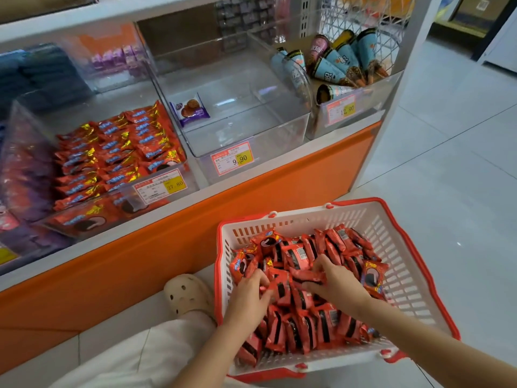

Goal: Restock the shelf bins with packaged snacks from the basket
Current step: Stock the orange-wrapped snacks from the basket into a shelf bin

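Floor basket (391, 239), fingers (261, 277) curled (both hands (246, 301) (338, 287)) gripping packets (298, 254)

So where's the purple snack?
Head view: purple snack sits alone in the middle bin, by its left wall, between the red-packet bin and cone bin.

Red snack packs (327, 326) fill a white, red-rimmed basket (391, 242) beside an orange shelf base (251, 208).
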